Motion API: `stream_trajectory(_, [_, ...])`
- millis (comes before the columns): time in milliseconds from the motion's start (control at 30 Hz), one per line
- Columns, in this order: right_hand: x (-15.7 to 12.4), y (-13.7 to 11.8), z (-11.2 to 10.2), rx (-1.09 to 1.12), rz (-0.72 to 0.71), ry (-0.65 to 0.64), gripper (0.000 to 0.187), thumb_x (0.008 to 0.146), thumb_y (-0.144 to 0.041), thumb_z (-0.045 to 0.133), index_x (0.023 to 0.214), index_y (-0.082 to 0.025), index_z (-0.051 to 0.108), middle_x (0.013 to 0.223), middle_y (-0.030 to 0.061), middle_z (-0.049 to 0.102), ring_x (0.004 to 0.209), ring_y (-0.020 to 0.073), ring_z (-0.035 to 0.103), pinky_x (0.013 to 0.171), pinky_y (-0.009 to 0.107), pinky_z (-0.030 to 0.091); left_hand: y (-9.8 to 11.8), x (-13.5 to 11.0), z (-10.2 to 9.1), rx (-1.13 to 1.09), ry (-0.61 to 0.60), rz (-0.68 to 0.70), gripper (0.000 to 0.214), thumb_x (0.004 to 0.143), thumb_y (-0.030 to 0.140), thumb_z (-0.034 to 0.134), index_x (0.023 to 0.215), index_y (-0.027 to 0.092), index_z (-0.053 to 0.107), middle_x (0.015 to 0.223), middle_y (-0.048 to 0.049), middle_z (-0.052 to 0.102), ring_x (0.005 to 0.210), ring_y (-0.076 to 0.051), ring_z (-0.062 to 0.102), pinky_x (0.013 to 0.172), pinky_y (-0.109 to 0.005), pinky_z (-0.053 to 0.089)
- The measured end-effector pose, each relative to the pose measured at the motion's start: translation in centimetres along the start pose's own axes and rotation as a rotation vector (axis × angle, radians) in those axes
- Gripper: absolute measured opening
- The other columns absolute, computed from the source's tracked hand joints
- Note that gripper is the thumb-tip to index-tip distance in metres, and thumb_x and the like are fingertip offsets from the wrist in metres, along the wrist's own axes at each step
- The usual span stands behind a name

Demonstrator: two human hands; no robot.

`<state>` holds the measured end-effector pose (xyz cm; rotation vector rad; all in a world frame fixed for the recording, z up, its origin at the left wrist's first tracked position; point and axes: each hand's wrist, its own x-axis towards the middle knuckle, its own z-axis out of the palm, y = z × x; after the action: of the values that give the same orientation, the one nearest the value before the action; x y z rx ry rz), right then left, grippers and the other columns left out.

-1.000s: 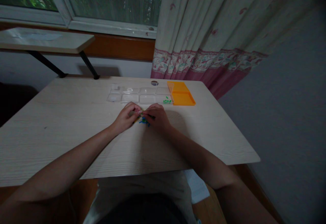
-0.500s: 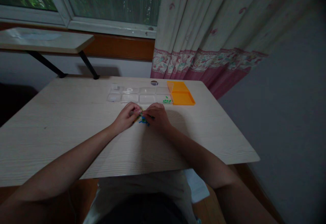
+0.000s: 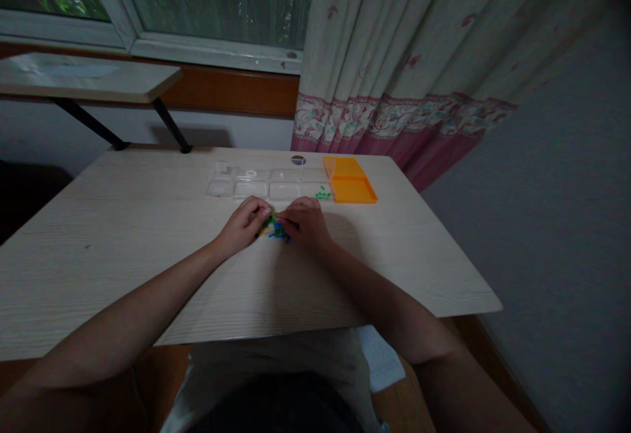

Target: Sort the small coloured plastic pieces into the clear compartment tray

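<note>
Right in the middle, a little heap of blue, green and yellow plastic pieces [image 3: 274,229] lies on the pale wooden table [image 3: 148,255], tucked between both sets of fingertips. The left hand [image 3: 244,224] curls in from its side, fingers bent down onto the heap's edge; the right hand [image 3: 306,223] mirrors it, knuckles up, fingertips meeting the pieces. Both hands are bunched close together, nearly touching, but whether either one has actually pinched a piece is too small and dim to tell. Just beyond the knuckles sits a clear compartment box [image 3: 256,183], running away to the left hand's side. In its end compartment, just past the right hand, a few loose green pieces [image 3: 323,194] show. Touching that end, farther out on the right hand's side, is an orange tray [image 3: 351,182]. Well beyond everything hangs a flowered curtain [image 3: 394,58].
</note>
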<state>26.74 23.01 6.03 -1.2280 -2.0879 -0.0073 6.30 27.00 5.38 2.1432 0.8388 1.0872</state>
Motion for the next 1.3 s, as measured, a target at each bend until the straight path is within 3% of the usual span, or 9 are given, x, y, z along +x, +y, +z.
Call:
stream_trajectory(133, [0.2, 1.6, -0.5, -0.033, 0.076, 0.05, 0.022, 0.092, -0.038, 0.059, 0.091, -0.026, 0.077, 0.086, 0.0033, 0.074, 0.094, 0.0208, 0.058, 0.09, 0.038, 0.036, -0.3, 0.1, -0.5, 0.075, 0.005, 0.019, 0.023, 0.098, 0.038, 0.047, 0.094, 0.019, 0.06, 0.091, -0.0046, 0.06, 0.09, -0.018, 0.056, 0.084, -0.032, 0.045])
stream_trajectory(367, [0.4, 6.5, -1.9, -0.165, 0.352, 0.151, 0.025, 0.093, -0.038, 0.057, 0.091, -0.023, 0.077, 0.091, 0.0062, 0.074, 0.096, 0.022, 0.057, 0.091, 0.037, 0.035, -1.2, 0.4, -1.4, 0.214, 0.003, 0.06, 0.023, 0.095, 0.034, 0.05, 0.088, 0.018, 0.066, 0.087, -0.0059, 0.06, 0.089, -0.02, 0.056, 0.083, -0.034, 0.045])
stream_trajectory(533, [0.1, 8.1, -2.1, -0.247, 0.541, 0.186, 0.026, 0.092, -0.036, 0.056, 0.092, -0.022, 0.077, 0.098, 0.0078, 0.073, 0.102, 0.025, 0.053, 0.091, 0.039, 0.033, -1.5, 0.4, -1.6, 0.232, -0.002, 0.063, 0.026, 0.094, 0.036, 0.053, 0.088, 0.018, 0.07, 0.085, -0.0063, 0.062, 0.087, -0.02, 0.057, 0.083, -0.034, 0.046])
stream_trajectory(733, [-0.4, 8.6, -1.7, -0.263, 0.556, 0.232, 0.026, 0.09, -0.037, 0.057, 0.093, -0.021, 0.077, 0.103, 0.0085, 0.072, 0.104, 0.026, 0.049, 0.092, 0.04, 0.033, -1.8, 0.4, -1.5, 0.262, -0.012, 0.065, 0.026, 0.094, 0.035, 0.053, 0.089, 0.017, 0.072, 0.085, -0.0067, 0.062, 0.086, -0.02, 0.057, 0.081, -0.034, 0.046])
stream_trajectory(1300, [-0.3, 8.8, -1.7, -0.252, 0.544, 0.205, 0.031, 0.094, -0.037, 0.051, 0.098, -0.02, 0.076, 0.103, 0.0093, 0.071, 0.104, 0.0261, 0.051, 0.093, 0.04, 0.035, -2.0, 0.4, -1.9, 0.285, -0.033, 0.098, 0.024, 0.095, 0.034, 0.053, 0.09, 0.019, 0.071, 0.086, -0.0059, 0.062, 0.088, -0.02, 0.056, 0.084, -0.036, 0.044])
